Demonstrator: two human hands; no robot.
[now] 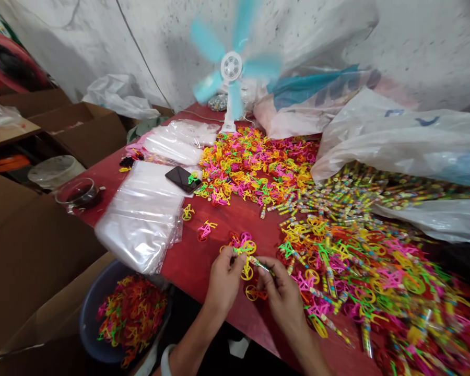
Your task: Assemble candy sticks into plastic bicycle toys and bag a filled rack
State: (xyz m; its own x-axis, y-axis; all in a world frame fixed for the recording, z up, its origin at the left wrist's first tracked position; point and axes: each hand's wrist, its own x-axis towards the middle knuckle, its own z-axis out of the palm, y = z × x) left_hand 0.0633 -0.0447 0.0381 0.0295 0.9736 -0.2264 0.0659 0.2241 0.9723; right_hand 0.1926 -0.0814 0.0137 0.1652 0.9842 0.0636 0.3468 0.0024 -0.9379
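Observation:
Both hands meet over the front of the red table (pixel 215 222). In my left hand (pixel 226 277), pinched between thumb and fingers, is a small plastic toy bicycle (pixel 247 246) with yellow and green parts. My right hand (pixel 279 286) grips a thin, candy-filled tube (pixel 259 265) in a printed wrapper, its end meeting the bicycle. Just beyond the fingers lie a few loose pink and red bicycle pieces. A yellow-wheeled piece (pixel 251 293) rests below, between the hands. To the right spreads a pile of bicycles with tubes (pixel 360 277).
A heap of colourful bicycles (pixel 250 162) lies before a spinning fan (pixel 232 67). Wrapped tubes (pixel 348 190) spill from a white sack (pixel 399 141). Clear plastic bags (pixel 141 209), a phone (pixel 182 178) and a glass cup (pixel 78 193) sit left. Below stands a blue basin (pixel 88 318).

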